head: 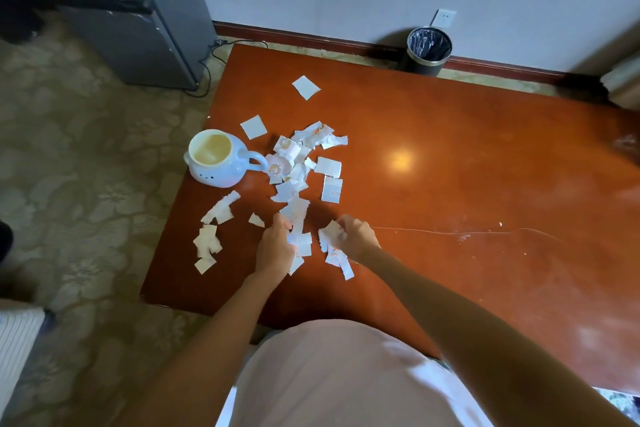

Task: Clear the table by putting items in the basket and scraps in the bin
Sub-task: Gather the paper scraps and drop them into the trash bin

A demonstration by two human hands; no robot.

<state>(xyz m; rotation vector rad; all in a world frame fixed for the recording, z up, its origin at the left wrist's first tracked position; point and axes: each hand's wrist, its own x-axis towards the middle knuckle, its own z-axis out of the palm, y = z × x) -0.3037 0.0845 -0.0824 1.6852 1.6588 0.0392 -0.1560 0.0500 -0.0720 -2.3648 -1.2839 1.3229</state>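
The left hand (275, 248) is closed around a bunch of white paper scraps (300, 243), its fingers curled down onto them at the near middle of the table (450, 156). Just to its right, the right hand (356, 236) pinches a second clump (330, 230) of torn pieces between curled fingers and thumb, and more pieces lie on the wood just near of it. The two hands are low over the tabletop, close together but not touching.

Farther across the table lies the main heap (298, 163) of torn white paper, its pieces overlapping and some printed with orange marks. A flat square piece (254, 127) lies just to the far left of the heap, and another square (306, 87) lies farther off towards the far edge. Left of the left hand, a small cluster (207, 244) sits near the table's left edge, with a torn strip (221, 210) just beyond it.

A white jug (214, 159) stands upright at the left edge, its handle pointing right towards the heap and its inside yellowish.

The bin (428, 48), black and round with a dark liner, stands on the floor against the wall past the far edge, well apart from both hands. A wall socket (443, 18) is just above it. A dark cabinet (138, 28) stands at the far left on patterned carpet (86, 166).
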